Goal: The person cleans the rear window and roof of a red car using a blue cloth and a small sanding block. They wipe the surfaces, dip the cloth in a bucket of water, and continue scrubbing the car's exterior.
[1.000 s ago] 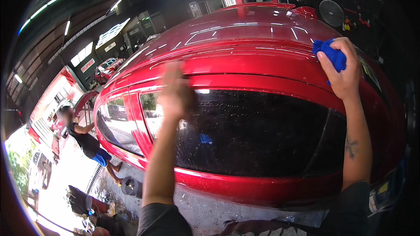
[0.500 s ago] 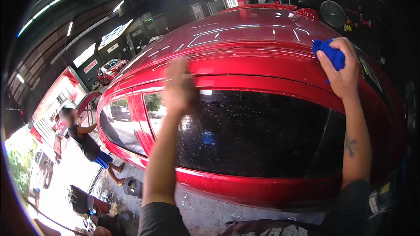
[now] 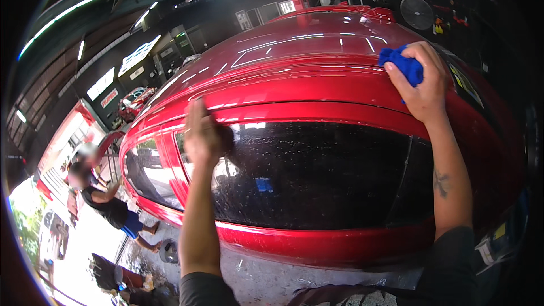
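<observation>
In front of me is the side of a wet red car (image 3: 317,88) with a dark side window (image 3: 317,175). My left hand (image 3: 202,139), slightly blurred, is at the window's upper left corner with its fingers stretched out together. A dark shape beside it looks like its reflection in the glass; I see nothing held. Over at the right, my right hand (image 3: 426,82) grips a bunched blue cloth (image 3: 403,67) at the roof edge. Water drops dot the window, and a small blue patch shows in the glass.
Left of the car, a person in a dark top and blue shorts (image 3: 116,207) stands by its far end, with another person partly behind. Near them is a dark bucket (image 3: 169,251). A round fan (image 3: 417,12) hangs at the back right. Parked cars show far left.
My left hand has slid down and left, from the roof edge to the window corner. The right hand keeps the blue cloth near the roof edge. The person on the left has raised a forearm.
</observation>
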Motion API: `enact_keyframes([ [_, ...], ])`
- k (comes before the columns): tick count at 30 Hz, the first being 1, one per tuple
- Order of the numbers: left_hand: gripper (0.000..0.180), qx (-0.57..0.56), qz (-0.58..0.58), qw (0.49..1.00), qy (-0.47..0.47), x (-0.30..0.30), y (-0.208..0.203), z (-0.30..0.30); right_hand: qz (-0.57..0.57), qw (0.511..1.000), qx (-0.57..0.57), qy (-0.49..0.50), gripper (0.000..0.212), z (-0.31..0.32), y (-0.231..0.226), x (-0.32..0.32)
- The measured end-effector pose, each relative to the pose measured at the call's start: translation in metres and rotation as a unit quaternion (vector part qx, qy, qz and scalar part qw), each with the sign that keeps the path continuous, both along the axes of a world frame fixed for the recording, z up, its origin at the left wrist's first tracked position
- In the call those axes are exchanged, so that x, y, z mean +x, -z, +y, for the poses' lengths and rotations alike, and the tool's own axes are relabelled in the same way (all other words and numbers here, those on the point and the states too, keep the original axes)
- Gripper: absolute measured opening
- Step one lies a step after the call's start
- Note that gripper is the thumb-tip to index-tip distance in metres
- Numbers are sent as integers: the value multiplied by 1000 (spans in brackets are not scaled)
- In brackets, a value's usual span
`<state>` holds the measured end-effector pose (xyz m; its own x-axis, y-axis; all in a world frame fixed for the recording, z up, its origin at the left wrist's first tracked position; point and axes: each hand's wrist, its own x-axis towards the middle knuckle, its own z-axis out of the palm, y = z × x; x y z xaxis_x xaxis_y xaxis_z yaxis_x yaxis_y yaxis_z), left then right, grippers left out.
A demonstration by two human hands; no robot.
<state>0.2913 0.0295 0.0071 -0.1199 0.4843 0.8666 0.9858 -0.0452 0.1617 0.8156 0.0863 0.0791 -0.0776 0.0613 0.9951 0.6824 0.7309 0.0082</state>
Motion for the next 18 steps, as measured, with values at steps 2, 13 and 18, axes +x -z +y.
enact_keyframes([
  [2, 54, 48, 41, 998, 1, 19, 3, -3, -2, 1000, -3, 4, 31, 5, 5, -3],
  [13, 54, 55, 203, 959, 192, 187, 14, 4, -12, 1000, 9, -4, 31, 4, 1, 13],
  [18, 52, 73, 78, 994, 29, 64, 1, -8, -2, 1000, 17, 9, 32, 3, 1, 0],
])
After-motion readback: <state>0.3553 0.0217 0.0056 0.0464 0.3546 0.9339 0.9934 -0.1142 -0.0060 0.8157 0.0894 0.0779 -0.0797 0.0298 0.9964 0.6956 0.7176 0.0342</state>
